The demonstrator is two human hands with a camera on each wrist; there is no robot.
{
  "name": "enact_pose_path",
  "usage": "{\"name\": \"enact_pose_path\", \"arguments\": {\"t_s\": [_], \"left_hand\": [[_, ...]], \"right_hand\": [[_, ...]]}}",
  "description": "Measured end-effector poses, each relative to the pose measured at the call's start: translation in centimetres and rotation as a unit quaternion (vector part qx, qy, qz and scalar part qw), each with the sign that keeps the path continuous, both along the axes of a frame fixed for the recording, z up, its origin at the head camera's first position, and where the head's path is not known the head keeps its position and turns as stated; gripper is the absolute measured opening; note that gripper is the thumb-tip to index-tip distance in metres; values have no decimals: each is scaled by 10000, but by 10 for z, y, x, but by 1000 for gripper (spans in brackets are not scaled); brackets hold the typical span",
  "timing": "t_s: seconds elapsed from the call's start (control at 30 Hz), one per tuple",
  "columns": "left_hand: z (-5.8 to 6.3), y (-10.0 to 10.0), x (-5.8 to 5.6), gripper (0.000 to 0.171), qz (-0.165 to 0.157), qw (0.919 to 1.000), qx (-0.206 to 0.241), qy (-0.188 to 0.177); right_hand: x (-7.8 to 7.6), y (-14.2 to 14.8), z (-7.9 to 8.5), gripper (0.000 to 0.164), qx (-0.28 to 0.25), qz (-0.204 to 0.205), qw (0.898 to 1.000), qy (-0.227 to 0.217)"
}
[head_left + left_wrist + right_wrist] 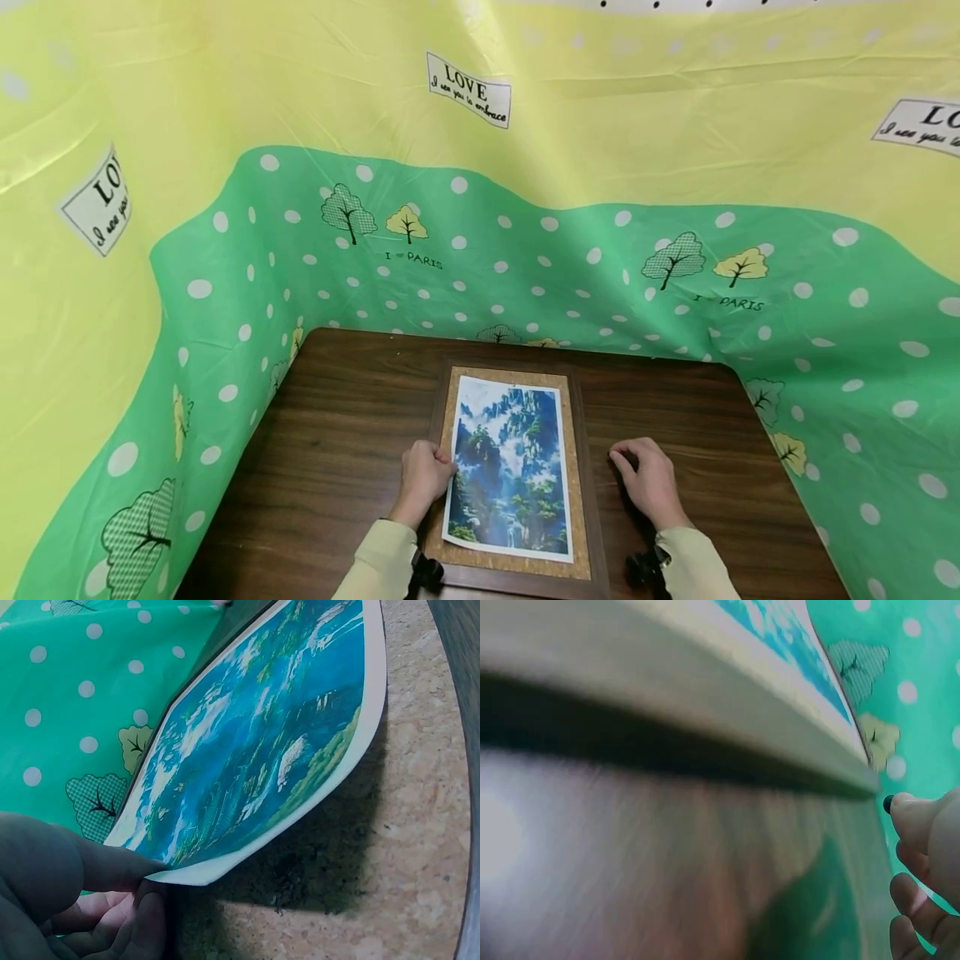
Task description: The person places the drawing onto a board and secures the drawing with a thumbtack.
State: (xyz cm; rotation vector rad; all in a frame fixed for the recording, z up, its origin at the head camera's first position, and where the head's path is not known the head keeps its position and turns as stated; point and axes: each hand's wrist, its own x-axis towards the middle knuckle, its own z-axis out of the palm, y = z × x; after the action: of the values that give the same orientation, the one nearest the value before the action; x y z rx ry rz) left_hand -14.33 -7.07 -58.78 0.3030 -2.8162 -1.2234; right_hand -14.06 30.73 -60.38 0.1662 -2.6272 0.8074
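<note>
A printed mountain landscape picture [510,467] lies over a framed cork board [540,568]. My left hand [426,477] pinches the print's left edge between thumb and fingers, and the left wrist view shows that side of the paper [255,742] curving up above the cork [420,765], with a shadow beneath. Off the board's right side, my right hand [649,477] is held with bent fingers. At its fingertips the right wrist view shows a small black round object [889,804]; its exact kind is too small to tell.
The board's dark frame [588,500] stands slightly raised from the brown wooden table [337,417]. A green and yellow printed curtain [525,250] hangs along the table's far and side edges. Black wrist straps [427,573] sit over the pale sleeves.
</note>
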Motion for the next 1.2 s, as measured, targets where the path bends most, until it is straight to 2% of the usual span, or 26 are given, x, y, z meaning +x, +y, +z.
{"name": "enact_pose_path", "arguments": {"t_s": [0.2, 0.33, 0.43, 0.63, 0.93, 1.2], "left_hand": [[2, 2, -1, 27, 19, 10000, -15, -66], [3, 1, -2, 29, 6, 9999, 33, -151], [3, 1, -3, 29, -8, 9998, 30, -171], [2, -1, -4, 28, 22, 9999, 44, -156], [2, -3, -1, 29, 2, 10000, -64, -64], [2, -1, -2, 29, -18, 10000, -67, -35]], "right_hand": [[-28, -30, 12, 5, -108, 370, 9991, -192], [-55, -57, 19, 8, -317, 745, 9958, -422], [-72, -74, 21, 10, -426, 963, 9925, -618], [-98, -100, 17, 9, -611, 1126, 9889, -752], [-114, -122, 7, 10, -657, 1039, 9856, -1163], [-121, -126, 3, 9, -760, 976, 9857, -1144]]}}
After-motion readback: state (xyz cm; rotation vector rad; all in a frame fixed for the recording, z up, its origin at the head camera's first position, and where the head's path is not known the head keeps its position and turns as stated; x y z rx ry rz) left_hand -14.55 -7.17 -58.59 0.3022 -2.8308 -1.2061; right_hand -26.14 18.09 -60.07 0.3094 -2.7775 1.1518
